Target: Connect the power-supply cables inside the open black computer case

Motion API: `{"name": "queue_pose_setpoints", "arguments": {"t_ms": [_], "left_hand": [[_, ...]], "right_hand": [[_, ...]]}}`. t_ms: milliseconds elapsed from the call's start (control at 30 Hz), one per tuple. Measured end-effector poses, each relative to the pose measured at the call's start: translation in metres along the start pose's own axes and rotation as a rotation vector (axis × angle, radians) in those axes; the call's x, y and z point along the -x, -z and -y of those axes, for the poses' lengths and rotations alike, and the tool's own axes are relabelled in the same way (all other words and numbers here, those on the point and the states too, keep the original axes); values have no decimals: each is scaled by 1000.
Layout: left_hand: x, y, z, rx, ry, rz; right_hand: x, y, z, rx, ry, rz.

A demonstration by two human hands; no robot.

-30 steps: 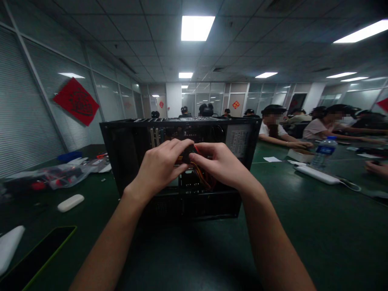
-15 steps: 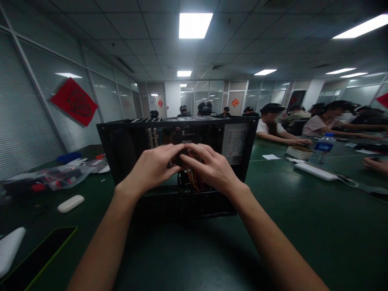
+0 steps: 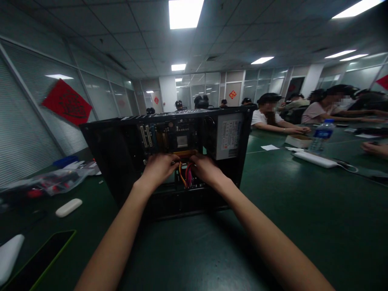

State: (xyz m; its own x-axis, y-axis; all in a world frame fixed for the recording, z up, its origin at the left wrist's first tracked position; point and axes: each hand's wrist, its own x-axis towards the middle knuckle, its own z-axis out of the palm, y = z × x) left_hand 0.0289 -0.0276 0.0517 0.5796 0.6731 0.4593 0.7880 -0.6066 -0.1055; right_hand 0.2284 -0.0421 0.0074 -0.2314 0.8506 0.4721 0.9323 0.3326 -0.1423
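Note:
An open black computer case (image 3: 106, 161) stands on its side on the green table (image 3: 303, 226), its inside facing me. Both my arms reach into it. My left hand (image 3: 159, 167) and my right hand (image 3: 206, 169) are closed side by side around a dark part at the middle of the case, from which orange, yellow and pink wires (image 3: 185, 177) hang. The part itself is mostly hidden by my fingers. Behind them I see the motherboard (image 3: 178, 139) and a grey power supply (image 3: 228, 135) at the right.
A white oval object (image 3: 68, 207) and a bag of small parts (image 3: 54, 182) lie to the left. A dark phone (image 3: 39, 258) and another white item (image 3: 9, 256) lie at the near left. People sit at the right behind a water bottle (image 3: 321, 139) and white power strip (image 3: 315, 159).
Both hands have moved deeper and lower into the case, carrying the dark wired part with them. The view has tilted so the motherboard shows above the hands.

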Motion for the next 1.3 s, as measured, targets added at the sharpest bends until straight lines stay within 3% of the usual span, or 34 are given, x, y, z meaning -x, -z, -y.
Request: {"name": "queue_pose_setpoints", "arguments": {"t_ms": [167, 467, 700, 1300], "left_hand": [[-4, -20, 7, -16, -34, 14], [-13, -59, 14, 74, -64, 51], [-15, -59, 11, 25, 35, 92], [-9, -61, 10, -91, 44, 123]], "right_hand": [[-8, -17, -18, -76, -40, 66], [-9, -25, -14, -33, -30, 102], [-9, -24, -11, -39, -22, 136], [-6, -18, -6, -68, -11, 191]]}}
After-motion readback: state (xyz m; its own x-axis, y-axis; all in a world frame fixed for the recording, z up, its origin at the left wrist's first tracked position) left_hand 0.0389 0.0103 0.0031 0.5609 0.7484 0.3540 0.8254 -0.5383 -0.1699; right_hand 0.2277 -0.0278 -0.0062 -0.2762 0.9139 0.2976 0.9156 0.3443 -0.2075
